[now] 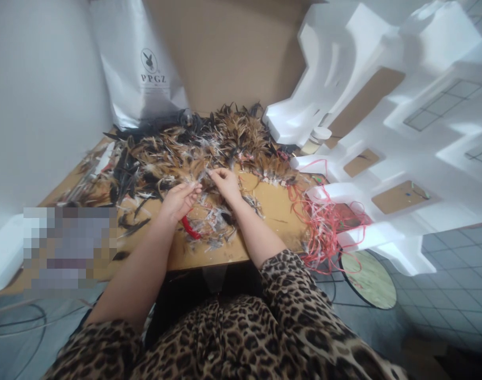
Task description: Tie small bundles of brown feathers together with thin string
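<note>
My left hand (pixel 180 201) is over the near side of the feather heap, its fingers curled in a pinch at the base of a small feather (pixel 202 175). To its right, my right hand (pixel 227 184) has thumb and forefinger pinched together at the same spot, but what lies in that pinch is too small to make out. Around and behind both hands spreads a heap of brown and black feathers (pixel 241 129). A red curved strip (pixel 191 228) lies below my left hand, among loose pale feather scraps (pixel 217 221) on the wooden table (pixel 278 216).
A tangle of red-pink string (pixel 324 227) hangs over the table's right edge. White foam packing (pixel 431 121) rises at the right, near a small white-lidded jar (pixel 319 138). A silvery bag (pixel 142 31) stands behind the feathers. A round stool (pixel 368 279) sits below at right.
</note>
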The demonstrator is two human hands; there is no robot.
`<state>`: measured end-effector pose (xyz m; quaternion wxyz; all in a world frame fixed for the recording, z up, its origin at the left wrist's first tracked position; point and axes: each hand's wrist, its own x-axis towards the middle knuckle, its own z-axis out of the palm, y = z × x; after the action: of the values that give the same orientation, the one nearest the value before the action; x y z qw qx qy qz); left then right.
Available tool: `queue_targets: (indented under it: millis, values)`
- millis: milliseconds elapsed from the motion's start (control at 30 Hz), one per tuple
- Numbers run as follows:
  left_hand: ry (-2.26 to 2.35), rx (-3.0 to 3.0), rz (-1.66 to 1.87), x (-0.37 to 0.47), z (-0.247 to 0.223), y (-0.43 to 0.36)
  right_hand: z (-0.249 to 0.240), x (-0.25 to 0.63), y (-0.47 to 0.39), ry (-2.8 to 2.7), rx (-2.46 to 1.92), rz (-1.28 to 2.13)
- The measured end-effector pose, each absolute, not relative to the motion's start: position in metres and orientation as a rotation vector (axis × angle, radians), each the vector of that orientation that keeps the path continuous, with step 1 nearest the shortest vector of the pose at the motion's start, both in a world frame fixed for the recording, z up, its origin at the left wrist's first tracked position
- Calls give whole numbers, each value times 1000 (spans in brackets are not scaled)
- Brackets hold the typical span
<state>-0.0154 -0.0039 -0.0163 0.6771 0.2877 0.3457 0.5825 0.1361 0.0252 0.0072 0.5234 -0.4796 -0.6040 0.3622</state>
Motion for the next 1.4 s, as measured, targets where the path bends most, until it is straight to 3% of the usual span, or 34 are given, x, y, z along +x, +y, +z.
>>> queue_targets:
  millis: [367, 900, 1400]
  values:
    - [686, 557, 1187, -17, -5, -11, 6, 126, 18, -1228, -865, 1525]
    - [934, 806, 1221, -10, -8, -12, -2, 127, 24, -1526, -1028, 1068]
    - [1127, 1078, 1251, -9, -14, -11, -2, 128, 25, -1545, -990, 1091]
